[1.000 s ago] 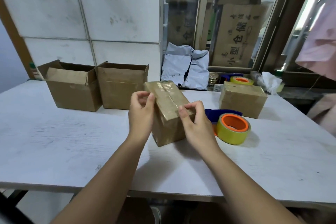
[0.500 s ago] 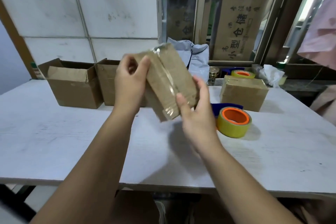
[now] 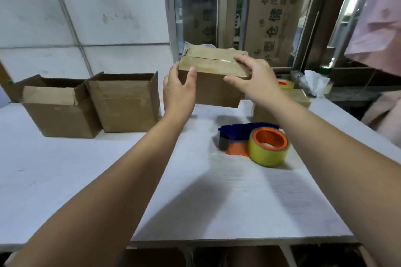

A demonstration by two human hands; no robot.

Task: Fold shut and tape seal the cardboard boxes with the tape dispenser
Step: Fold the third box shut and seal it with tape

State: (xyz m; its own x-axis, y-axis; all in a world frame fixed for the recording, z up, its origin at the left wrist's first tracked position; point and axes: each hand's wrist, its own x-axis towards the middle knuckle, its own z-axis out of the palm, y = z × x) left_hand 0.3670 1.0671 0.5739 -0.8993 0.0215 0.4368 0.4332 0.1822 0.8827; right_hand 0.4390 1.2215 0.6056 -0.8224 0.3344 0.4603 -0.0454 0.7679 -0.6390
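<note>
I have both hands on the sealed cardboard box [image 3: 211, 84], which I am holding up off the white table [image 3: 86, 180] toward its far side, its taped top facing up and a strip of clear tape running along the centre seam. My left hand [image 3: 179, 95] clasps the box's left end, thumb pressed on the front face near the top corner and the other fingers hidden round the side. My right hand [image 3: 252, 79] is spread over the top right corner, fingers laid across the taped lid and the thumb stretched along the front upper edge. The box's underside is clear of the tabletop, with a shadow beneath it. Below my right forearm the tape dispenser [image 3: 253, 142] lies on the table, its blue handle pointing left and its yellow tape roll with the orange core nearest me. At the left, 2 open cardboard boxes [image 3: 123, 104] stand side by side and touching, flaps up. Behind my right wrist a second sealed box [image 3: 295, 99] sits on the table, partly hidden, and a spare tape roll [image 3: 286, 84] shows just beyond it. A crumpled white bag [image 3: 314, 83] rests on the sill at the right.
</note>
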